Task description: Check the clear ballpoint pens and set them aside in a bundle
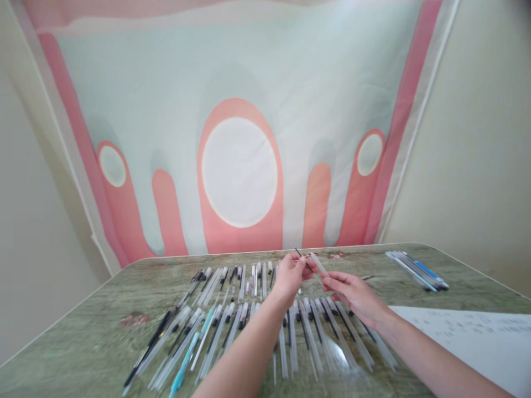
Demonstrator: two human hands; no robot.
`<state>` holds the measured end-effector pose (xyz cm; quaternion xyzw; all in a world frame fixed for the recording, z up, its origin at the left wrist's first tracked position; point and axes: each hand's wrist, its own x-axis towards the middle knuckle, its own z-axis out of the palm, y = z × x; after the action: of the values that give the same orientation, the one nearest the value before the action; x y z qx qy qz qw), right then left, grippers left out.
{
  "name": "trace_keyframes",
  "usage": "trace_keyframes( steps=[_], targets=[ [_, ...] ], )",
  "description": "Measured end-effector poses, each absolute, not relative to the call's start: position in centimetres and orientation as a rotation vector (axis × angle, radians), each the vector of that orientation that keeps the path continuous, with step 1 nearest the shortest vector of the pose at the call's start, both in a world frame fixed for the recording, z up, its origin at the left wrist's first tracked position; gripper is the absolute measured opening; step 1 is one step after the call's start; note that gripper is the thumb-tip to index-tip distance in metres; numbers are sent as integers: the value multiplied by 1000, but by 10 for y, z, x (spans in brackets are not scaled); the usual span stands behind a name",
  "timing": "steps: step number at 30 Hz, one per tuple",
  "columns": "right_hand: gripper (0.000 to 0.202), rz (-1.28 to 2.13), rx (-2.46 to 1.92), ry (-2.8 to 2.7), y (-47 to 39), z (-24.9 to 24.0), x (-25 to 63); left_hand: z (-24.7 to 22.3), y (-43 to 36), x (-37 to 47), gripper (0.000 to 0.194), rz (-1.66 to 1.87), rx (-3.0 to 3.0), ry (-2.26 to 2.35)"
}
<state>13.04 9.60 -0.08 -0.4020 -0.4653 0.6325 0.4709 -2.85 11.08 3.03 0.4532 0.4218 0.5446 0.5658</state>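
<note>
Above the far middle of the table, my left hand (292,272) pinches a thin dark pen refill (297,252), its tip pointing up and to the left. Close beside it on the right, my right hand (354,292) grips a translucent white pen barrel (317,262) between thumb and fingers. The refill's lower end meets or passes near the barrel; whether it is inside cannot be made out. Below my hands lies a long front row of clear pen barrels (340,331) with dark refills and caps among them. My left forearm hides part of this row.
Behind it runs a second row of pen parts (213,284). Teal pens (185,359) and a black pen (145,351) lie front left. A bundle of pens (417,271) rests at the back right, with a printed white sheet (464,340) nearer. A patterned cloth (240,72) hangs behind the wooden table (99,331).
</note>
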Motion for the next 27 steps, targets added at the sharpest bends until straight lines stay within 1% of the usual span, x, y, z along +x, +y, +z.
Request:
trace_keyframes(
  steps=[4,7,9,11,14,17,22,27],
  targets=[
    [31,1517,-1008,-1152,95,-7,129,43,120,-45,12,1525,865,993],
    [33,1570,-910,-1153,93,-4,128,48,123,-52,11,1596,805,960],
    [29,1593,-850,-1117,92,-1,128,46,121,-50,11,1556,811,954],
    [26,1580,-828,-1067,94,1,129,41,116,-43,13,1443,874,965],
    [25,1458,-826,-1003,105,1,136,30,107,-27,15,1157,1057,994],
    [25,1335,-793,-903,119,-3,149,21,100,-13,15,989,1282,1031],
    [23,1271,-730,-716,131,-4,163,12,98,-7,18,924,1581,1080],
    [23,1233,-725,-773,126,-1,158,10,100,-10,24,941,1701,1133]
  ],
)
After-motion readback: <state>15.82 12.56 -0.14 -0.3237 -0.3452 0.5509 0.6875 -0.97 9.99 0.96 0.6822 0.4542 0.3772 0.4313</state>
